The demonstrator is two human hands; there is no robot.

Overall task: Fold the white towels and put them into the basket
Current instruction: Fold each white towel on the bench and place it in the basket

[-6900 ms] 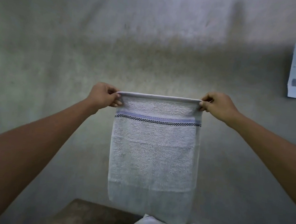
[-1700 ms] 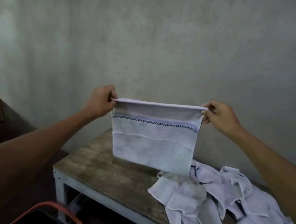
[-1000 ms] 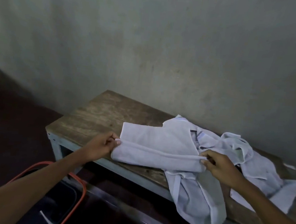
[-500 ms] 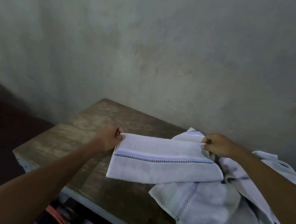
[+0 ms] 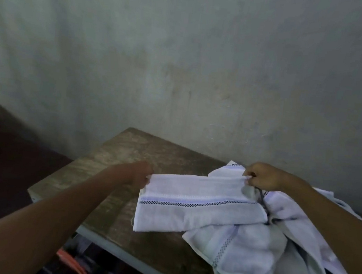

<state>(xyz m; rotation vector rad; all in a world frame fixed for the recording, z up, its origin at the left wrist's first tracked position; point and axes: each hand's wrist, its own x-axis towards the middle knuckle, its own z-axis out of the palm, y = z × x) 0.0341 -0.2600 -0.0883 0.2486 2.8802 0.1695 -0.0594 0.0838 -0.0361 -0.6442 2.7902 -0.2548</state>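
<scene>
Holding: both hands pinch the far edge of a folded white towel (image 5: 199, 207) that lies on a wooden table (image 5: 129, 154).
Left hand: the left hand (image 5: 139, 173) is closed on the towel's far left corner, thumb and fingers pressed together on the cloth, forearm reaching in from the lower left.
Right hand: the right hand (image 5: 262, 175) nips the far right corner between thumb and fingertips, lifting that corner slightly off the cloth below it.
Folded towel: a wide flat rectangle with its near edge resting on the tabletop; a pale blue band and a dark checked stripe run across it from left to right. Its left part rests on bare wood, and its right end overlaps the pile.
Pile: loose unfolded towels (image 5: 263, 255) lie crumpled on the right part of the table, spilling toward the near edge; one shows a similar dotted stripe.
Table: worn brown top with a pale painted frame, standing against a plain grey wall (image 5: 183, 59).
Basket: an orange rim (image 5: 72, 263) shows below the table's near edge at the bottom of the view; it is probably the basket, though too little is visible to be sure.
Floor: dark, to the left of the table.
</scene>
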